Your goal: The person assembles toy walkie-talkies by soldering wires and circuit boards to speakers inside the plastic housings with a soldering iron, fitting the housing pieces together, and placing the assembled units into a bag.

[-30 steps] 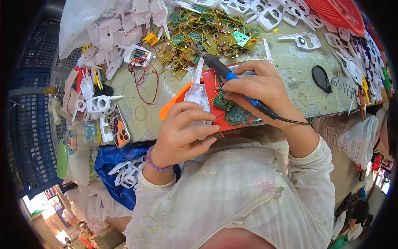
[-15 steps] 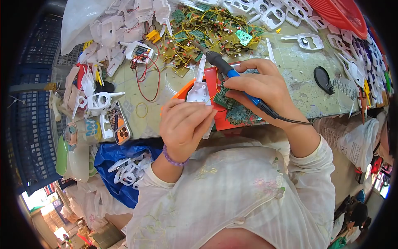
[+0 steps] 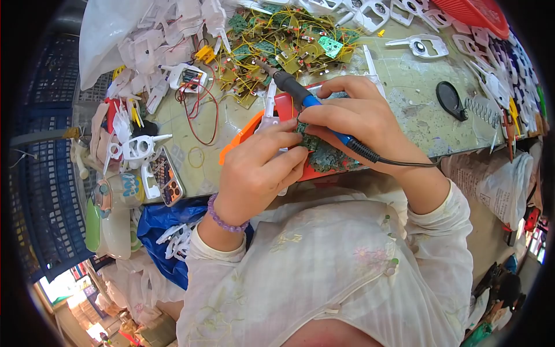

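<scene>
Left hand (image 3: 257, 168) has closed in on board (image 3: 309, 141), its grip unclear; right hand (image 3: 361, 118) holds iron (image 3: 295, 89), so both converge.

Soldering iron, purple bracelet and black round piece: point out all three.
Soldering iron (image 3: 293, 88): head view, on its dark grip.
Purple bracelet (image 3: 219, 222): head view, on its beads.
Black round piece (image 3: 448, 97): head view, middle of its round part.

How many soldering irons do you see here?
1 soldering iron, held in the right hand, tip toward the heap of circuit boards; others may be hidden.
</scene>
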Demonstrator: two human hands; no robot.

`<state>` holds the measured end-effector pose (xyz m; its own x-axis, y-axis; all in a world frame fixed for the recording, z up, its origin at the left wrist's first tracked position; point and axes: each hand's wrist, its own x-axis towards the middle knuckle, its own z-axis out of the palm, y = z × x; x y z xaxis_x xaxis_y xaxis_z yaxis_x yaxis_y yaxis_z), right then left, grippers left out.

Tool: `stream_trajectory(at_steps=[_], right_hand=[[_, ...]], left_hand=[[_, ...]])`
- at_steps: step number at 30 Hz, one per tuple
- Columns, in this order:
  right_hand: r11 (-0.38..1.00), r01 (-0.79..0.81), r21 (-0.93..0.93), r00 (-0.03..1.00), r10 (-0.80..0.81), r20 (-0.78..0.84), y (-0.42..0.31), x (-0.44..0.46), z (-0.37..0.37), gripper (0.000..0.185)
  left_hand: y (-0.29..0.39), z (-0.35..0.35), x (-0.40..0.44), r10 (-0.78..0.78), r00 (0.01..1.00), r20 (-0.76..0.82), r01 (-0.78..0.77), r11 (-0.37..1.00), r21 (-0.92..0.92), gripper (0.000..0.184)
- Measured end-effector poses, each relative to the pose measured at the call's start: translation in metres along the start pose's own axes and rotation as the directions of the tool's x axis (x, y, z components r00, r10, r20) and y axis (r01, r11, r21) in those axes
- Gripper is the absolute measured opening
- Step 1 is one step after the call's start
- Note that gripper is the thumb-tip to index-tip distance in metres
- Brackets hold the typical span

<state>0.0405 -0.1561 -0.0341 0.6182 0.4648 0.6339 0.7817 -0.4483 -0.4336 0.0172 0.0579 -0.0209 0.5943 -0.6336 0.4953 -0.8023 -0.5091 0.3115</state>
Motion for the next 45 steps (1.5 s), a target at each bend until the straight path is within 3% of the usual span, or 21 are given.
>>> stream_trajectory(at_steps=[8,12,13,17,21,45], right_hand=[[1.0,0.015,-0.013,1.0,-0.014,0.012,0.003,-0.003,0.0,0.032],[0.999,-0.038,-0.018,0.98,0.034,-0.198,-0.001,-0.007,-0.016,0.047],[0.997,-0.01,-0.08,0.994,0.001,-0.108,-0.005,-0.01,-0.034,0.053],[0.992,-0.057,0.109,0.964,0.083,-0.251,-0.022,-0.041,-0.061,0.038],[0.968,-0.09,0.234,0.956,0.15,-0.252,-0.044,-0.087,-0.071,0.021],[0.962,-0.128,0.243,0.972,0.171,-0.162,-0.058,-0.1,-0.054,0.02]], left_hand=[[0.009,0.0,0.001,-0.061,0.998,0.016,0.061,0.998,0.019,0.02],[0.005,0.001,-0.001,-0.01,1.0,0.009,0.01,0.999,0.04,0.021],[0.005,0.0,-0.001,-0.018,1.0,0.004,0.018,0.999,0.041,0.021],[0.004,-0.001,-0.004,-0.014,1.0,0.024,0.013,0.999,0.038,0.02],[0.003,0.0,-0.007,0.005,1.0,0.031,-0.006,0.999,0.035,0.019],[0.003,0.001,-0.007,0.033,0.999,0.021,-0.035,0.997,0.066,0.016]])
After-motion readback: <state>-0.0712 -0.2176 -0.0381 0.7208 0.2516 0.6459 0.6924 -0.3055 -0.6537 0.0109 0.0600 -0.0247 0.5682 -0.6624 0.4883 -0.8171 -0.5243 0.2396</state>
